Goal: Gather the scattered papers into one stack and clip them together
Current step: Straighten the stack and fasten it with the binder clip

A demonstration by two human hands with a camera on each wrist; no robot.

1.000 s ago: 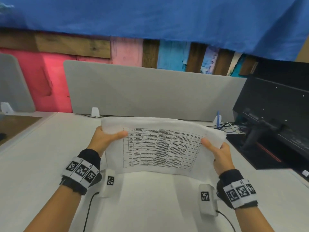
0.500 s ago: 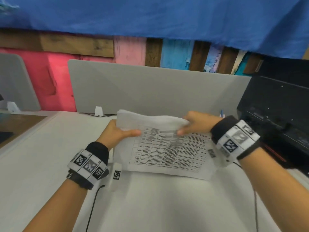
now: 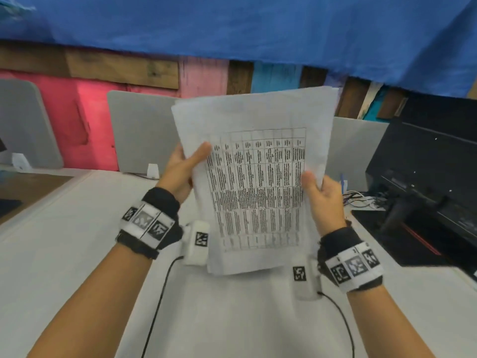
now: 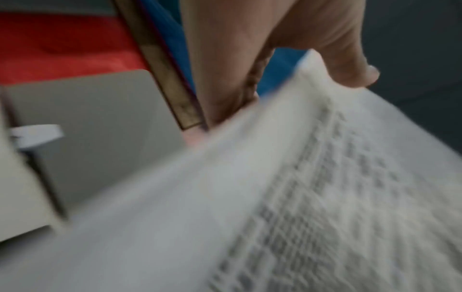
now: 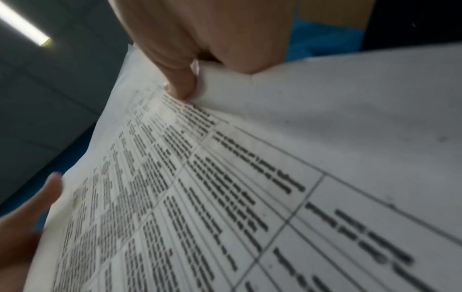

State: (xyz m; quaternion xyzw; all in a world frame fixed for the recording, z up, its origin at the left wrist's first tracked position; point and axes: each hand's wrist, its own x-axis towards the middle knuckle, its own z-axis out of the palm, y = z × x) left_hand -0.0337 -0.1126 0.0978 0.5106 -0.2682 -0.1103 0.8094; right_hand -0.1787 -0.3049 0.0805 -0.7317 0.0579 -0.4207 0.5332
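Note:
A stack of white papers [image 3: 255,177] with a printed table on the top sheet stands upright above the white desk [image 3: 64,241], long side vertical. My left hand [image 3: 184,164] grips its left edge, thumb on the front. On the opposite edge my right hand [image 3: 321,192] pinches the sheets, thumb on the printed side. The left wrist view shows the papers [image 4: 312,187] blurred under my left hand's thumb [image 4: 350,65]. In the right wrist view the papers [image 5: 250,187] fill the frame, with my right hand [image 5: 190,65] pinching the top sheets. No clip is visible.
Grey divider panels [image 3: 144,130] stand along the desk's back edge. A black monitor [image 3: 426,177] on its stand occupies the right side, with cables [image 3: 361,200] and a blue pen [image 3: 342,179] beside it. A blue cloth [image 3: 232,29] hangs overhead.
The stack has been turned from lying wide across my hands to standing tall. My right hand went from the right edge to the top edge, then back to the right edge.

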